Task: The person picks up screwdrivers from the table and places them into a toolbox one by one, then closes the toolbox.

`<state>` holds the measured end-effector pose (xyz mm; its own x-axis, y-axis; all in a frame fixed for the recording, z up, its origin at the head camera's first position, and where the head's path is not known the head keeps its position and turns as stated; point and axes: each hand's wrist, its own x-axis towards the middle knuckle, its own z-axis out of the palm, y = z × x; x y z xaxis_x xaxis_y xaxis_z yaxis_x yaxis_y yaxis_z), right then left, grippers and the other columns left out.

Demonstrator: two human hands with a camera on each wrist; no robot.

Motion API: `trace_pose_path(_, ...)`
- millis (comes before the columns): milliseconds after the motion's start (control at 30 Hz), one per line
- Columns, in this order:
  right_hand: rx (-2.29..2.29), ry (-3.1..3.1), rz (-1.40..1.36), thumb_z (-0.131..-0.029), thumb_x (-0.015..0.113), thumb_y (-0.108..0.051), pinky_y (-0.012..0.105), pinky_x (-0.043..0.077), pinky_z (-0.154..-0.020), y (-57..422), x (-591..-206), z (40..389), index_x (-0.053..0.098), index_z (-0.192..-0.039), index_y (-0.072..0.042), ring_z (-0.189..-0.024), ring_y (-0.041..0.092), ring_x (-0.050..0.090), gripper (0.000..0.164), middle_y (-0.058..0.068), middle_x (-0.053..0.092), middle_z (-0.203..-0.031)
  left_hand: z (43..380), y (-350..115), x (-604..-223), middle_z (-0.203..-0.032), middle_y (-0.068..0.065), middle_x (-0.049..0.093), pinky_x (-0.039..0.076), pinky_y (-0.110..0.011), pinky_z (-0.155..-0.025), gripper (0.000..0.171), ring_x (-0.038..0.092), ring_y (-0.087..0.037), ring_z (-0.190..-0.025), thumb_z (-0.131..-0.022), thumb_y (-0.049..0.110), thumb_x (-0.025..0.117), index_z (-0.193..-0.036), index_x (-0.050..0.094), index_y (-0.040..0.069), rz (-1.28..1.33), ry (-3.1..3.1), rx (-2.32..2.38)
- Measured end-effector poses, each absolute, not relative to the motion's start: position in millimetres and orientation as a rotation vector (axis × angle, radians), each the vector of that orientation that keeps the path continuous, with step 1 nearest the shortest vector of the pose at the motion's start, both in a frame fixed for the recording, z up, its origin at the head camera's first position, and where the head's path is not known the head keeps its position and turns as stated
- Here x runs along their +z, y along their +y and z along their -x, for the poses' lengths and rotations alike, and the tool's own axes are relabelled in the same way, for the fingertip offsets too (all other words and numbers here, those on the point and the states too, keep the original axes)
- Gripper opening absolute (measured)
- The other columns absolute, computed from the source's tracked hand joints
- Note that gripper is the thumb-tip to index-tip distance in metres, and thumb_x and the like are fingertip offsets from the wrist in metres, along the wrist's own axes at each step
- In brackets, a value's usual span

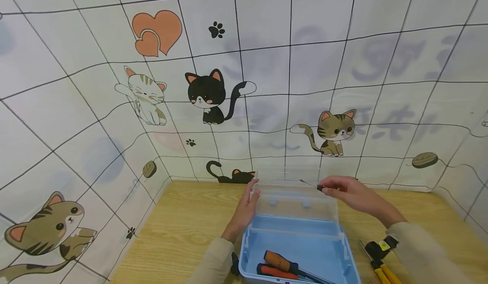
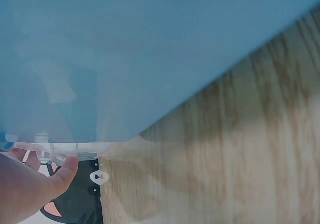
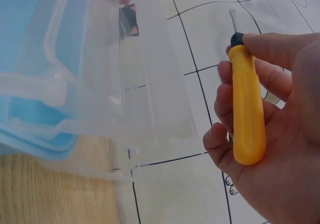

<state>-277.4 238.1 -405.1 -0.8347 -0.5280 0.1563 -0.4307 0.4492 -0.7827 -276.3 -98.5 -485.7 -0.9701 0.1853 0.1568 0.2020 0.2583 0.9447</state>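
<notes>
A light blue toolbox point(image 1: 293, 237) stands on the table with its clear lid point(image 1: 297, 203) raised toward the wall. My left hand point(image 1: 244, 210) grips the lid at its left edge, thumb and fingers on either side of it in the left wrist view. Above the lid's right side, my right hand point(image 1: 348, 193) pinches a small screwdriver point(image 3: 247, 104) by its black collar. Its yellow handle lies along my fingers in the right wrist view, and its thin shaft points left in the head view. Inside the box lie a screwdriver with an orange-brown handle point(image 1: 280, 260) and a red-and-black handle point(image 1: 276, 271).
Right of the box lie a tool with yellow handles point(image 1: 385, 273) and a black object with a yellow label point(image 1: 377, 249), partly under my right sleeve. A dark object point(image 1: 234, 265) sits by the box's left side. A cat-print cloth wall point(image 1: 267, 72) rises behind the wooden table point(image 1: 183, 224).
</notes>
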Motion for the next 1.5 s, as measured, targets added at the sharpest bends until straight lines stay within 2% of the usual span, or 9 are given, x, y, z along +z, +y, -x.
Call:
trace_pose_path(200,-1.299,2.631,0.925,-0.102,0.057,-0.018,0.027,0.052,-0.075,227.0,-402.0,282.9,0.066,-0.121,-0.006,-0.093,0.016,0.062,0.025,0.014,0.067,-0.111,290.4,-99.6,-508.6,-0.159,-0.007,0.029,0.024,-0.062,-0.113,0.043,0.027,-0.033,-0.144,-0.108,0.036,0.039,-0.150,0.033,0.035,0.358,-2.467,-1.841)
trace_pose_path(433,-1.308,2.584,0.938,-0.102,0.057,-0.018,0.027,0.051,-0.077,218.9,-404.4,290.9,0.065,-0.122,-0.006,-0.095,0.015,0.061,0.025,0.012,0.066,-0.112,291.3,-100.5,-512.4,-0.160,-0.003,0.028,0.026,-0.062,-0.112,0.049,0.028,-0.031,-0.144,-0.107,0.044,0.038,-0.153,0.032,0.028,0.375,-2.466,-1.817)
trace_pose_path(700,-1.289,2.589,0.929,-0.102,0.057,-0.021,0.028,0.050,-0.076,209.0,-407.5,301.4,0.066,-0.122,-0.006,-0.095,0.024,0.061,0.027,0.014,0.067,-0.112,289.8,-99.8,-509.7,-0.161,-0.003,0.026,0.025,-0.062,-0.112,0.051,0.026,-0.031,-0.145,-0.106,0.047,0.038,-0.153,0.032,0.028,0.369,-2.466,-1.830)
trace_pose_path(867,-1.266,2.597,0.920,-0.101,0.058,-0.023,0.028,0.049,-0.073,202.9,-413.0,308.0,0.067,-0.121,-0.007,-0.091,0.023,0.060,0.026,0.011,0.068,-0.108,289.2,-99.8,-509.1,-0.160,-0.004,0.027,0.025,-0.062,-0.112,0.051,0.028,-0.031,-0.144,-0.106,0.046,0.037,-0.153,0.032,0.026,0.374,-2.468,-1.824)
trace_pose_path(967,-1.260,2.590,0.939,-0.101,0.058,-0.023,0.028,0.049,-0.073,199.7,-416.9,311.2,0.067,-0.121,-0.009,-0.089,0.020,0.059,0.026,0.010,0.068,-0.108,288.8,-100.0,-508.6,-0.161,-0.004,0.027,0.025,-0.062,-0.113,0.050,0.027,-0.032,-0.144,-0.107,0.045,0.037,-0.153,0.032,0.026,0.379,-2.465,-1.831)
trace_pose_path(1200,-1.261,2.557,0.978,-0.101,0.059,-0.023,0.027,0.049,-0.070,192.5,-424.2,316.0,0.067,-0.120,-0.009,-0.087,0.025,0.060,0.025,0.011,0.068,-0.104,287.7,-100.2,-507.9,-0.160,-0.004,0.028,0.025,-0.062,-0.113,0.046,0.029,-0.031,-0.144,-0.107,0.044,0.037,-0.151,0.033,0.033,0.374,-2.461,-1.835)
trace_pose_path(1300,-1.245,2.567,0.979,-0.100,0.060,-0.024,0.027,0.049,-0.069,189.9,-425.6,317.3,0.068,-0.119,-0.009,-0.085,0.021,0.060,0.025,0.008,0.068,-0.101,288.4,-99.9,-508.6,-0.159,-0.004,0.029,0.025,-0.061,-0.113,0.042,0.030,-0.030,-0.144,-0.107,0.044,0.038,-0.148,0.033,0.039,0.371,-2.462,-1.834)
trace_pose_path(1500,-1.232,2.580,0.981,-0.099,0.062,-0.025,0.027,0.048,-0.069,186.0,-428.3,319.4,0.068,-0.118,-0.009,-0.081,0.011,0.057,0.026,0.002,0.068,-0.098,289.5,-99.7,-510.6,-0.160,-0.004,0.028,0.026,-0.062,-0.112,0.041,0.029,-0.031,-0.144,-0.107,0.043,0.038,-0.148,0.033,0.041,0.369,-2.463,-1.835)
